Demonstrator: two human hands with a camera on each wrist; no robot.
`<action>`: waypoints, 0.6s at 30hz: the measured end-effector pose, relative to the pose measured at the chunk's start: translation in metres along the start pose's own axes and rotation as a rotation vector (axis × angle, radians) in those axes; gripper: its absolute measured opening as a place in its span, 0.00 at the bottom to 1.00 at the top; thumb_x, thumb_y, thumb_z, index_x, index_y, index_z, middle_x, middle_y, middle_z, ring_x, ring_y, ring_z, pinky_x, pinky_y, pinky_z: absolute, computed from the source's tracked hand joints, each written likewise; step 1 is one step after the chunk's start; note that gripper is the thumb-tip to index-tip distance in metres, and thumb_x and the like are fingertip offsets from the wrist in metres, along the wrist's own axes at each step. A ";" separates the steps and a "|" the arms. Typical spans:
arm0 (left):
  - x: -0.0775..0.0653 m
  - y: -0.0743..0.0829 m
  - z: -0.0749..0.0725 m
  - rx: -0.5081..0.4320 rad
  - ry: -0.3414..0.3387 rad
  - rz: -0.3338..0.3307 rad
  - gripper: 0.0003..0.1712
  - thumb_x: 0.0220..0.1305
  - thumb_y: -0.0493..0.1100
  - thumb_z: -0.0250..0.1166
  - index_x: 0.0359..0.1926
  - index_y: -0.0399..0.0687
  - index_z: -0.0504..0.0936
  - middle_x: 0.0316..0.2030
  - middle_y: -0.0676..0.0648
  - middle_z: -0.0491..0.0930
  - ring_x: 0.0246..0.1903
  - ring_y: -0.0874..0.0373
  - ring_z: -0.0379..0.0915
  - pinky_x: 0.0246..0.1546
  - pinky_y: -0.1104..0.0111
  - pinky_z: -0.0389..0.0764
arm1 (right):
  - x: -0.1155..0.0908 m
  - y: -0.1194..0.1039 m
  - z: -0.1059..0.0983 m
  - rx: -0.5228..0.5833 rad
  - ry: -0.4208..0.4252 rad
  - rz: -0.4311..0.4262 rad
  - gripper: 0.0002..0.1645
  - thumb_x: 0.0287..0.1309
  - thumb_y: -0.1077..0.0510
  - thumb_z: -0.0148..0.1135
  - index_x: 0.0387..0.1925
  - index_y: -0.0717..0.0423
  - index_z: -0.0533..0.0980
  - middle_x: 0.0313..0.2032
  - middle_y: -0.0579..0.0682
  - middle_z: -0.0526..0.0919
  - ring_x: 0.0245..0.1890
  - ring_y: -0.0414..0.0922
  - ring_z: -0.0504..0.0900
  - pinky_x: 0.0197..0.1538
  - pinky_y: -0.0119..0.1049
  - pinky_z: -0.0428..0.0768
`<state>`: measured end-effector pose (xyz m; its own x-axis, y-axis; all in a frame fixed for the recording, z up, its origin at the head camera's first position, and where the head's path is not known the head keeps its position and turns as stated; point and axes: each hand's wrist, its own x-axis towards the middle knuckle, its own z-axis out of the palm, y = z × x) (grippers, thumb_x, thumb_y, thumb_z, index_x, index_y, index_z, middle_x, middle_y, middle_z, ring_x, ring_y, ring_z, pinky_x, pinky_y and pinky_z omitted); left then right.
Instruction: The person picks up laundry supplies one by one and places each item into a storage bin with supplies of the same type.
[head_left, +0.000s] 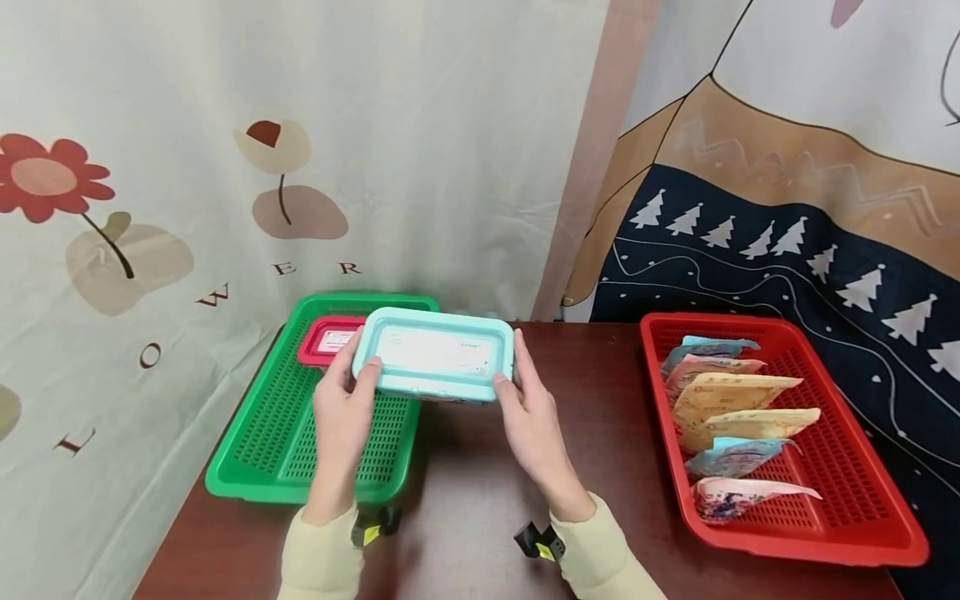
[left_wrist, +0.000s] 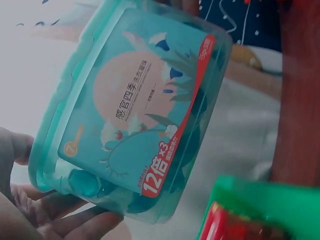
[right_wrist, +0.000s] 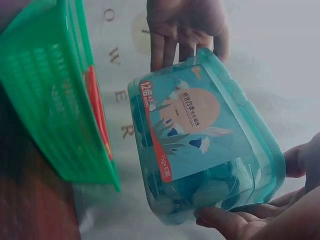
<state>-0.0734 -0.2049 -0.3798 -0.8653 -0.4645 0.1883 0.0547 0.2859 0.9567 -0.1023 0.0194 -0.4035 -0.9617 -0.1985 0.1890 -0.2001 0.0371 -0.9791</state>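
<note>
Both hands hold up a teal see-through tub of laundry pods (head_left: 435,354) by its two short ends. On its lid (head_left: 405,350) is a white label, and the front label (left_wrist: 135,95) has a rabbit-like drawing and printed text. My left hand (head_left: 345,408) grips the left end, thumb on the lid's edge and fingers beneath the side. At the right end my right hand (head_left: 534,421) does the same. Blue-green pods (right_wrist: 210,182) show through the clear wall. Behind the tub's left end, a red-lidded tub (head_left: 315,342) sits in the green basket (head_left: 255,487), partly hidden.
On the right of the brown table (head_left: 600,467) stands a red basket (head_left: 855,533). Several flat packets (head_left: 738,396) in blue, pink and cream stand in a row in it. A printed curtain (head_left: 450,167) hangs along the table's back edge.
</note>
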 end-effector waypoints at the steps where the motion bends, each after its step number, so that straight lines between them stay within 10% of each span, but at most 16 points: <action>1: 0.001 0.000 -0.004 0.006 0.013 -0.001 0.28 0.77 0.46 0.59 0.75 0.54 0.72 0.68 0.49 0.75 0.61 0.55 0.75 0.52 0.82 0.76 | 0.000 -0.001 0.003 0.000 -0.007 -0.001 0.38 0.79 0.55 0.51 0.82 0.38 0.51 0.77 0.43 0.60 0.67 0.42 0.75 0.65 0.43 0.75; 18: 0.018 -0.011 -0.067 -0.016 0.194 -0.175 0.23 0.74 0.48 0.62 0.67 0.56 0.81 0.52 0.52 0.84 0.41 0.65 0.81 0.38 0.79 0.77 | -0.005 -0.006 0.069 -0.002 -0.142 -0.033 0.41 0.78 0.49 0.52 0.82 0.36 0.45 0.77 0.36 0.59 0.64 0.37 0.77 0.61 0.35 0.77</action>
<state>-0.0561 -0.2725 -0.3722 -0.7507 -0.6581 0.0573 -0.0783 0.1748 0.9815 -0.0837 -0.0479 -0.4042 -0.9182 -0.3367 0.2086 -0.2318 0.0300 -0.9723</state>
